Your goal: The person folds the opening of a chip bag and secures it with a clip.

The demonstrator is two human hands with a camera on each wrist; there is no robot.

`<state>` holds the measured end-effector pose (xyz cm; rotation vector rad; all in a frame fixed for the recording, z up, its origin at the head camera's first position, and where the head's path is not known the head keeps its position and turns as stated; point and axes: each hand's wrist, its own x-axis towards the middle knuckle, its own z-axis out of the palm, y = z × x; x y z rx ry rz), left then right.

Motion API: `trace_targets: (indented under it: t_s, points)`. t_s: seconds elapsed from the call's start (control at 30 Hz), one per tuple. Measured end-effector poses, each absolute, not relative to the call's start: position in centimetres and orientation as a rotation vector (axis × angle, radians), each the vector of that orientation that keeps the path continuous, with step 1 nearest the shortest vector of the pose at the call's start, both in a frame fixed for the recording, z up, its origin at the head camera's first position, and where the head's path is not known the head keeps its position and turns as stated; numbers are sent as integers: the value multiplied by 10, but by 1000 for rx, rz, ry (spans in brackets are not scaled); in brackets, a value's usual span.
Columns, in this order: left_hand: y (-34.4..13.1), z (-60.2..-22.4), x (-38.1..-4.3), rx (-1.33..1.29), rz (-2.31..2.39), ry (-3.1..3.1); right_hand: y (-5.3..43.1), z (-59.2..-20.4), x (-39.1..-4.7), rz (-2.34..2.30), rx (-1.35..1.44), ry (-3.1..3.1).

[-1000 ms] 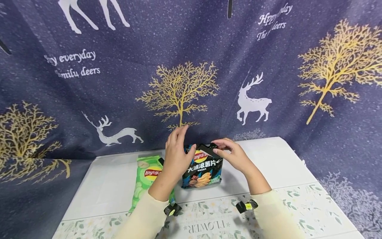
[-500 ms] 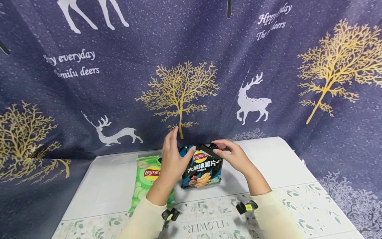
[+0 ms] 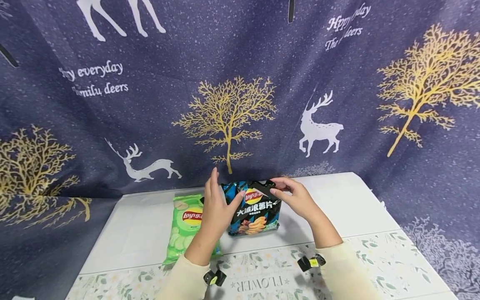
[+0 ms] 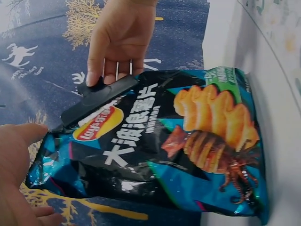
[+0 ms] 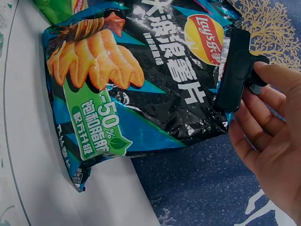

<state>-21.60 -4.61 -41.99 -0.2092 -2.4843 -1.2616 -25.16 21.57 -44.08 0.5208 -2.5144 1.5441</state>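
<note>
A black-and-blue Lay's chip bag (image 3: 255, 214) stands upright on the table, its front toward me. Along the right part of its top edge sits a black bag clip (image 5: 234, 70). My right hand (image 3: 298, 198) pinches the clip's grip between thumb and fingers. At the bag's upper left corner is my left hand (image 3: 217, 208), fingers straight and thumb spread. In the left wrist view its thumb (image 4: 30, 134) lies right at the corner. The green Lay's chip bag (image 3: 183, 237) lies to the left, partly hidden by my left hand and forearm.
The white table (image 3: 135, 233) carries a flower-printed strip (image 3: 258, 273) along the near side. Behind the table's back edge hangs a dark blue cloth (image 3: 150, 125) with deer and golden trees. A small black thing (image 3: 202, 200) shows at the green bag's upper right.
My left hand has moved left and a little down, spreading the thumb from the fingers and uncovering the bag's blue upper left corner. The right hand keeps its hold on the clip.
</note>
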Motion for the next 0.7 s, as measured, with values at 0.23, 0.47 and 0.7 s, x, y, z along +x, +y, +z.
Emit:
trace_targets:
  t_s: [0.23, 0.47, 0.7]
  points:
    - [-48, -433, -211, -168, -1294, -2485, 214, -445, -249, 1572, 500, -2507]
    - [-49, -447, -207, -139, -1318, -2528, 214, -451, -248, 1609, 498, -2492]
    - [-52, -460, -204, -145, -1285, -2574, 217, -460, -246, 1595, 503, -2518]
